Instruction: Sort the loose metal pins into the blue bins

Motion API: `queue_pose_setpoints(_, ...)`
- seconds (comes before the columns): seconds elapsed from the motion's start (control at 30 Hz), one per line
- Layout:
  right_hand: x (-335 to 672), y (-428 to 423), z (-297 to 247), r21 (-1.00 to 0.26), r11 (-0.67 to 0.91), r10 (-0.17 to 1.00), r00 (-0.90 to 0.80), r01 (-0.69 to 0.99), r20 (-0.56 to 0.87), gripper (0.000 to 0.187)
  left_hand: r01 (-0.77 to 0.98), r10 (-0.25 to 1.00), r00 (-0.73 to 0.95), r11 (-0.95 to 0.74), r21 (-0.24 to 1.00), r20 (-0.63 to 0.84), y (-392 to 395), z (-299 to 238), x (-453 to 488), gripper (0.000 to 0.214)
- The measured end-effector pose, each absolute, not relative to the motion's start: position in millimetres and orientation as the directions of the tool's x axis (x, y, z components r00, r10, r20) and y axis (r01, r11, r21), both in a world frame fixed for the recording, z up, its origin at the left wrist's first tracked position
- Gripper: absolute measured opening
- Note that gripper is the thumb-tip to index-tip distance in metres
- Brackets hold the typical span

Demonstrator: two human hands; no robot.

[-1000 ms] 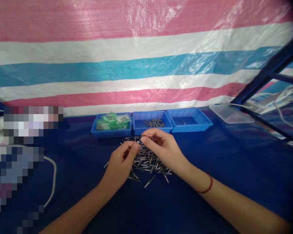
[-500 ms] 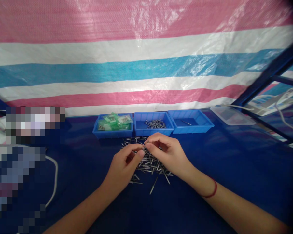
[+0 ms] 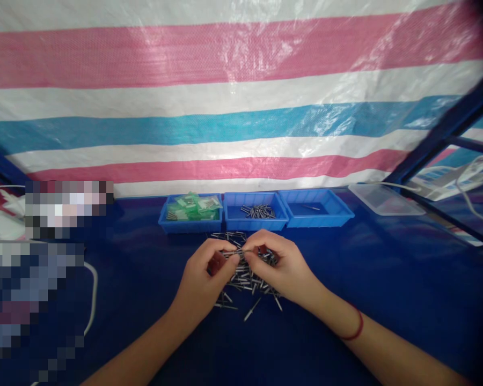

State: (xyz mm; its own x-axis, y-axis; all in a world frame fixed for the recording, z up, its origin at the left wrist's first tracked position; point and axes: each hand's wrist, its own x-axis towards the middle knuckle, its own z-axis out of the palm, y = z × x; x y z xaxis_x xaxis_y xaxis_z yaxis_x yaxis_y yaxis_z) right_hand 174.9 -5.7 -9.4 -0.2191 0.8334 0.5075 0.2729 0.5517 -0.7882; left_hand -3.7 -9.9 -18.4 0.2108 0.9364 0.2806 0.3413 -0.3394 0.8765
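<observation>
A pile of thin metal pins (image 3: 245,279) lies on the dark blue table. Over the pile, my left hand (image 3: 205,279) and my right hand (image 3: 279,268) meet, both pinching the ends of one metal pin (image 3: 241,252) held level between their fingertips. Behind the pile stand three blue trays in a row: the left tray (image 3: 191,221) holds green plastic packets, the middle tray (image 3: 255,220) holds several pins, and the right tray (image 3: 320,213) holds a single pin.
A clear plastic lid (image 3: 386,192) lies at the back right beside a dark blue metal frame (image 3: 438,136). A white cable (image 3: 92,295) curves at the left. A striped tarp (image 3: 225,107) hangs behind the trays.
Both hands have dropped slightly toward the pile and closed in on each other; the fingertips now share one pin. The view has tilted up a little.
</observation>
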Motion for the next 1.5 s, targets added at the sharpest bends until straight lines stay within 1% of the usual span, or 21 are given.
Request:
queue_pose_setpoints(0.13,176,-6,-10,-0.695,0.637,0.769,-0.338,0.333,0.543,0.010,0.399,0.925,0.215,-0.375,0.837,0.312,-10,-16,-7,0.013)
queue_pose_setpoints(0.2,176,-5,-10,-0.723,0.606,0.792,-0.334,0.332,0.510,0.012,0.442,0.923,0.221,-0.384,0.811,0.316,-8,-13,-11,0.016)
queue_pose_setpoints(0.23,177,-4,-9,-0.762,0.561,0.825,-0.293,0.323,0.483,0.012,0.466,0.919,0.225,-0.394,0.792,0.325,-7,-11,-13,0.018)
queue_pose_setpoints(0.3,181,1,-8,-0.864,0.431,0.902,-0.119,0.261,0.415,0.015,0.513,0.896,0.264,-0.444,0.734,0.357,-5,-8,-17,0.024)
queue_pose_setpoints(0.37,190,9,-7,-0.944,0.311,0.937,0.131,0.107,0.324,0.018,0.534,0.842,0.372,-0.538,0.652,0.389,-5,-4,-19,0.018)
queue_pose_setpoints(0.43,202,18,-5,-0.964,0.242,0.923,0.333,-0.108,0.194,0.019,0.527,0.766,0.506,-0.639,0.560,0.397,-9,-2,-19,0.012)
queue_pose_setpoints(0.5,214,26,-4,-0.937,0.180,0.911,0.409,-0.299,0.044,0.023,0.518,0.695,0.610,-0.713,0.473,0.381,-15,-2,-15,0.010)
queue_pose_setpoints(0.53,220,29,-4,-0.920,0.144,0.910,0.413,-0.365,-0.022,0.026,0.517,0.669,0.646,-0.738,0.433,0.369,-18,-3,-12,0.010)
queue_pose_setpoints(0.57,224,31,-5,-0.907,0.110,0.912,0.404,-0.406,-0.070,0.028,0.523,0.652,0.674,-0.753,0.399,0.348,-22,-4,-9,0.015)
queue_pose_setpoints(0.63,227,33,-6,-0.898,0.068,0.921,0.373,-0.435,-0.111,0.029,0.543,0.631,0.709,-0.773,0.329,0.315,-28,-9,-3,0.028)
queue_pose_setpoints(0.67,227,32,-6,-0.900,0.059,0.929,0.353,-0.431,-0.108,0.029,0.554,0.625,0.715,-0.780,0.293,0.312,-30,-12,-1,0.030)
queue_pose_setpoints(0.83,208,23,-10,-0.942,-0.027,0.974,0.204,-0.336,-0.101,0.022,0.571,0.581,0.736,-0.808,0.141,0.347,-32,-27,2,0.003)
queue_pose_setpoints(0.93,197,17,-12,-0.974,-0.055,0.988,0.131,-0.221,-0.086,0.022,0.560,0.556,0.742,-0.821,0.109,0.375,-30,-30,0,0.008)
queue_pose_setpoints(1.0,194,14,-13,-0.992,-0.027,0.995,0.096,-0.126,-0.039,0.023,0.572,0.588,0.714,-0.803,0.168,0.381,-28,-26,-1,0.012)
queue_pose_setpoints(1.07,192,11,-12,-0.999,0.043,0.998,0.050,-0.013,0.042,0.022,0.599,0.676,0.642,-0.737,0.313,0.361,-27,-19,-1,0.015)
queue_pose_setpoints(1.13,191,7,-10,-0.988,0.129,0.991,-0.038,0.081,0.126,0.018,0.613,0.796,0.523,-0.600,0.514,0.305,-25,-12,-2,0.017)
queue_pose_setpoints(1.17,191,4,-9,-0.982,0.159,0.984,-0.097,0.102,0.149,0.015,0.611,0.854,0.448,-0.507,0.608,0.263,-24,-9,-2,0.018)
queue_pose_setpoints(1.23,187,-2,-8,-0.980,0.176,0.965,-0.216,0.098,0.151,0.011,0.575,0.936,0.307,-0.327,0.750,0.172,-22,-6,-3,0.021)
queue_pose_setpoints(1.27,185,-5,-8,-0.981,0.172,0.954,-0.265,0.091,0.143,0.013,0.542,0.957,0.255,-0.258,0.800,0.136,-21,-6,-3,0.023)
queue_pose_setpoints(1.37,177,-13,-9,-0.977,0.181,0.934,-0.330,0.113,0.135,0.019,0.434,0.978,0.190,-0.161,0.887,0.084,-19,-8,-3,0.026)
queue_pose_setpoints(1.5,169,-19,-10,-0.978,0.183,0.952,-0.268,0.098,0.151,0.014,0.368,0.979,0.188,-0.145,0.918,0.079,-20,-8,-1,0.026)
